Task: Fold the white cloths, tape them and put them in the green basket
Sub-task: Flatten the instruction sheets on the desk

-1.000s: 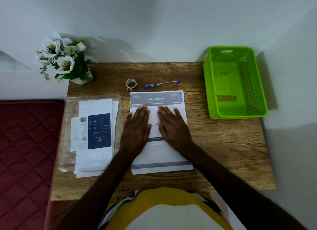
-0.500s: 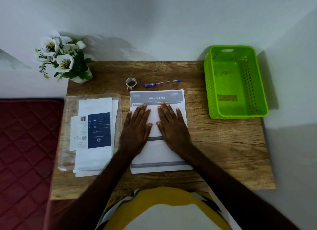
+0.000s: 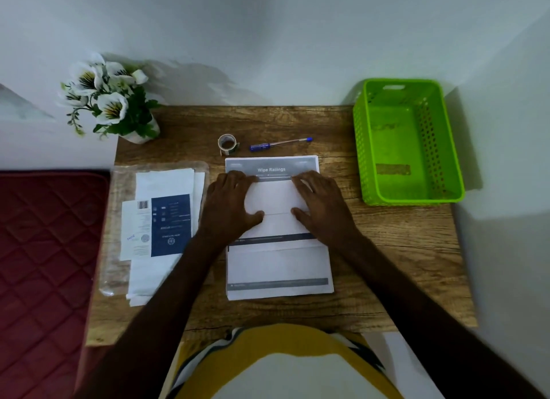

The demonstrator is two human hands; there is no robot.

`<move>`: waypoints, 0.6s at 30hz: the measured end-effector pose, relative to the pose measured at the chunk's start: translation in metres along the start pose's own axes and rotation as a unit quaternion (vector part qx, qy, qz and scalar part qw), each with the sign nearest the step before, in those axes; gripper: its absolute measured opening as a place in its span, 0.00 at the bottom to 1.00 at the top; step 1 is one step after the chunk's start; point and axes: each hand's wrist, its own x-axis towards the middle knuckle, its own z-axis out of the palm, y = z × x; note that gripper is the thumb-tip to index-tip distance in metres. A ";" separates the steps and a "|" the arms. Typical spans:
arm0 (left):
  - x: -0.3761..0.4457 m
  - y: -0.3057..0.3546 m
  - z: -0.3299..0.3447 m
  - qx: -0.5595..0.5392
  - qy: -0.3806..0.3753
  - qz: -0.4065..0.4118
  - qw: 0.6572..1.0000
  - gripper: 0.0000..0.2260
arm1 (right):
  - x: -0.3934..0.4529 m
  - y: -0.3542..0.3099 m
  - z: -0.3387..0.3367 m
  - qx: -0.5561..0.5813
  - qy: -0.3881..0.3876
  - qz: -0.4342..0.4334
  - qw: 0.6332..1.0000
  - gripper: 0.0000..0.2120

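Note:
A folded white cloth (image 3: pixel 275 196) lies on a printed sheet headed "Wipe Railings" (image 3: pixel 278 267) in the middle of the wooden table (image 3: pixel 387 264). My left hand (image 3: pixel 230 203) holds the cloth's left end and my right hand (image 3: pixel 323 203) its right end. On both hands the fingers curl over the far edge and the thumbs sit at the near edge. The green basket (image 3: pixel 364 148) stands empty at the table's far right. A small roll of tape (image 3: pixel 227 144) sits just beyond the sheet.
A blue pen (image 3: pixel 279 144) lies next to the tape. More white cloths with a dark blue label (image 3: pixel 166 220) lie on clear plastic at the left. A pot of white flowers (image 3: pixel 113 101) occupies the far left corner. A red mattress (image 3: pixel 44 264) borders the table's left.
My hands lay flat side by side on the middle of the cloth. They have slid apart to its two ends and the fingers have curled over its edges.

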 end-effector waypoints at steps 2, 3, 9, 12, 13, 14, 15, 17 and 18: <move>0.007 -0.001 -0.005 0.010 -0.018 0.003 1.000 0.35 | 0.007 0.000 -0.008 0.004 -0.021 -0.018 1.000 0.33; 0.011 -0.001 -0.008 0.016 -0.025 0.007 1.000 0.35 | 0.010 0.001 -0.011 0.003 -0.033 -0.025 0.999 0.34; 0.026 0.006 -0.025 0.029 -0.075 0.004 0.997 0.35 | 0.022 0.006 -0.019 0.030 -0.086 -0.025 0.995 0.38; 0.028 0.011 -0.028 0.046 -0.076 0.011 0.996 0.35 | 0.029 0.003 -0.023 0.017 -0.093 -0.025 0.995 0.40; 0.028 0.011 -0.028 0.058 -0.072 0.013 0.996 0.34 | 0.031 0.002 -0.024 0.009 -0.090 -0.024 0.996 0.40; 0.027 0.012 -0.027 0.072 -0.068 0.013 0.995 0.34 | 0.033 0.001 -0.025 0.004 -0.084 -0.022 0.996 0.40; 0.025 0.012 -0.027 0.086 -0.061 0.014 0.994 0.34 | 0.034 0.000 -0.026 0.003 -0.075 -0.022 0.997 0.39; 0.020 0.011 -0.026 0.104 -0.037 0.021 0.994 0.33 | 0.034 0.000 -0.027 0.010 -0.052 -0.025 0.998 0.33; 0.017 0.011 -0.025 0.108 -0.024 0.025 0.994 0.32 | 0.034 0.000 -0.027 0.015 -0.042 -0.026 0.999 0.30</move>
